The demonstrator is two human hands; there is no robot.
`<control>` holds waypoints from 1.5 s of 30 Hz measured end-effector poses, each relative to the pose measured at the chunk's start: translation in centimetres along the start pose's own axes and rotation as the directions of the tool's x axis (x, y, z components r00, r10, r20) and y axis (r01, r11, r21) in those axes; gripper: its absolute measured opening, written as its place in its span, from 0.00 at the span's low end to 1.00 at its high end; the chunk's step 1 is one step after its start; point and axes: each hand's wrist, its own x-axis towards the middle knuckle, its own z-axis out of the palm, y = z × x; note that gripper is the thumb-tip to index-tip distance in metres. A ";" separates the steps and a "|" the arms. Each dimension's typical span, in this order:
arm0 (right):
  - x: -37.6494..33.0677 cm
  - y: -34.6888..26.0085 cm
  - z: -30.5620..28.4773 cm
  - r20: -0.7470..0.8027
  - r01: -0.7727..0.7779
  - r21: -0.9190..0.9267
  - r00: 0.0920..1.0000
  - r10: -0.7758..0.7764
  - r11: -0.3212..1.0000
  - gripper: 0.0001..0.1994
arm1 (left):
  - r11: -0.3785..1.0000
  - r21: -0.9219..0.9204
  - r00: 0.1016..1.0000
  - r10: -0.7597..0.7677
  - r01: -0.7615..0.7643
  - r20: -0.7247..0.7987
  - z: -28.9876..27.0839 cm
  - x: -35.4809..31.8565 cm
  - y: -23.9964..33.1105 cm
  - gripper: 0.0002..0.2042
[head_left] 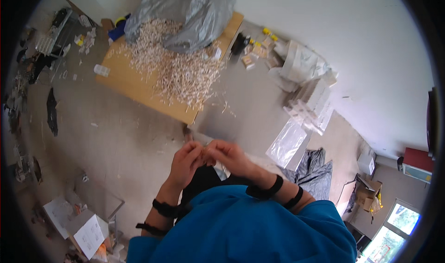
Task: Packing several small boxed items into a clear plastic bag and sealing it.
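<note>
In front of the blue shirt, both hands meet fingertip to fingertip.
Left hand (185, 163) and right hand (229, 157) pinch a small pale piece (204, 148), too small to identify; beyond, pale sticks (178, 68) cover the bench (125, 84) to its near edge, a grey bag (185, 12) at its far corner.

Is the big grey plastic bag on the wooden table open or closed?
Open. The grey plastic bag gapes toward a heap of pale sticks spread over the wooden table.

Clear plastic packets (287, 144) on the floor at right — brown cardboard boxes (368, 193) beyond.
</note>
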 end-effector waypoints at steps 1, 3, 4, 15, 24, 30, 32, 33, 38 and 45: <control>-0.2 -0.1 0.8 -0.035 0.047 -0.133 0.998 -0.052 0.990 0.09 | 0.999 0.048 0.995 -0.016 0.021 -0.098 0.2 -0.8 -0.2 0.07; 0.0 -0.6 2.1 -0.023 0.113 -0.301 0.992 -0.125 0.947 0.09 | 0.995 0.091 0.985 -0.014 0.030 -0.170 0.4 -2.1 -0.3 0.09; 0.6 -0.9 2.8 0.003 0.160 -0.438 0.984 -0.176 0.884 0.08 | 0.997 0.076 0.983 0.029 -0.015 -0.182 0.1 -2.6 -0.1 0.10; 13.0 0.0 15.7 0.225 -0.080 -0.526 0.947 0.229 0.847 0.14 | 0.977 0.079 0.943 0.214 -0.200 -0.257 -12.6 -10.2 8.7 0.03; 22.2 2.7 28.1 0.443 0.030 -0.687 0.809 0.386 0.726 0.13 | 0.928 0.307 0.802 0.344 -0.210 -0.489 -20.6 -20.4 14.5 0.05; 26.7 2.3 34.3 0.632 0.055 -0.705 0.501 0.592 0.707 0.12 | 0.897 0.315 0.815 0.420 -0.309 -0.399 -22.9 -24.5 16.1 0.12; 28.0 2.2 35.7 0.652 -0.297 -0.493 0.496 0.573 0.818 0.10 | 0.883 0.197 0.767 0.467 -0.425 -0.440 -24.0 -24.5 16.7 0.12; 28.8 2.4 37.1 0.674 -0.277 -0.519 0.449 0.587 0.809 0.10 | 0.865 0.085 0.770 0.481 -0.495 -0.419 -24.8 -25.0 17.2 0.12; 33.9 6.3 45.4 0.738 -0.591 -0.453 0.170 0.653 0.667 0.10 | 0.672 -0.054 0.544 0.548 -0.739 -0.635 -29.0 -28.1 17.7 0.11; 42.6 11.6 59.1 0.737 -0.476 -0.607 -0.037 0.675 0.637 0.09 | 0.424 -0.041 0.282 0.524 -0.905 -0.804 -37.7 -33.2 23.9 0.05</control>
